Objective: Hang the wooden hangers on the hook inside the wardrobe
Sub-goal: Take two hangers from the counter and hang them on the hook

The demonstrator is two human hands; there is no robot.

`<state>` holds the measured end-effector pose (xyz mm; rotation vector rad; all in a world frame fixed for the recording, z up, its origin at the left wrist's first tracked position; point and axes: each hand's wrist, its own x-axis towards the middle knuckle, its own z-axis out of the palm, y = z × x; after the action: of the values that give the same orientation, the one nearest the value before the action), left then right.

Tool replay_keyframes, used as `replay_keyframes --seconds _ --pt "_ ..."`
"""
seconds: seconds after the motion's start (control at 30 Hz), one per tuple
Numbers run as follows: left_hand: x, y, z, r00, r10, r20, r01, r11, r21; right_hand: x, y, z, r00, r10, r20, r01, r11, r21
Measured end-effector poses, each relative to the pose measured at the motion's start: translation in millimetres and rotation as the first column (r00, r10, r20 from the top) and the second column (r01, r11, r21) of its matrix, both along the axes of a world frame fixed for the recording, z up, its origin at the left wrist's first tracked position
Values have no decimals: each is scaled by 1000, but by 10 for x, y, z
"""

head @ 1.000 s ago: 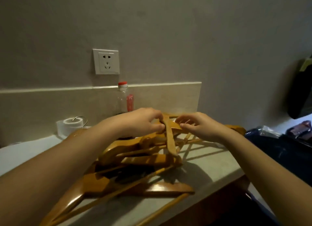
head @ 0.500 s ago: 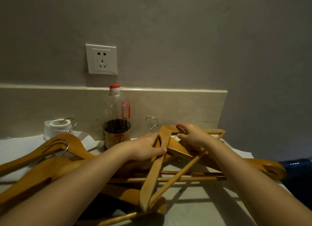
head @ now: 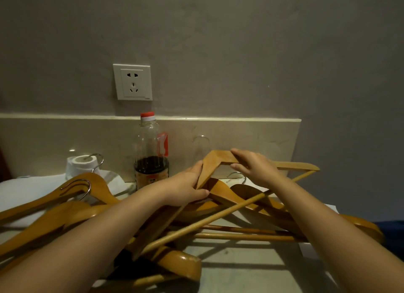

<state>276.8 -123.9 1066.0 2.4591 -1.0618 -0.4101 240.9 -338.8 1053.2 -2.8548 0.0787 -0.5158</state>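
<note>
Several wooden hangers (head: pixel 72 214) with metal hooks lie in a tangled pile on the counter (head: pixel 240 268). One lighter wooden hanger (head: pixel 218 159) is raised at its peak above the pile, its crossbar slanting down to the left. My left hand (head: pixel 188 187) grips its left arm just below the peak. My right hand (head: pixel 253 166) holds its right arm next to the peak. Its metal hook is blurred against the backsplash. No wardrobe or wardrobe hook is in view.
A plastic bottle (head: pixel 152 152) with a red cap and dark liquid stands against the backsplash behind the pile. A toilet roll (head: pixel 82 166) sits at the back left on white cloth. A wall socket (head: pixel 132 82) is above. Dark blue fabric (head: pixel 391 229) lies at the right.
The light hanger has been lifted at its peak out of the pile, with both hands staying on it. The view has shifted slightly toward the wall.
</note>
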Motion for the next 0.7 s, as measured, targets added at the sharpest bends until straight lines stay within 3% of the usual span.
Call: replay_keyframes --seconds 0.23,0.43,0.5,0.7 --pt "-187 92 355 988 -33 153 67 972 -224 -244 52 330 967 -32 251 30 999 11" --pt "-475 265 515 986 -13 167 83 905 -417 -613 368 407 939 -4 344 -10 999 39" --pt "-585 368 522 994 -4 114 57 881 -471 -755 517 443 931 19 363 -28 999 20" --pt "-959 784 578 951 -76 -298 -151 731 -666 -1015 1018 522 926 69 372 -81 997 18"
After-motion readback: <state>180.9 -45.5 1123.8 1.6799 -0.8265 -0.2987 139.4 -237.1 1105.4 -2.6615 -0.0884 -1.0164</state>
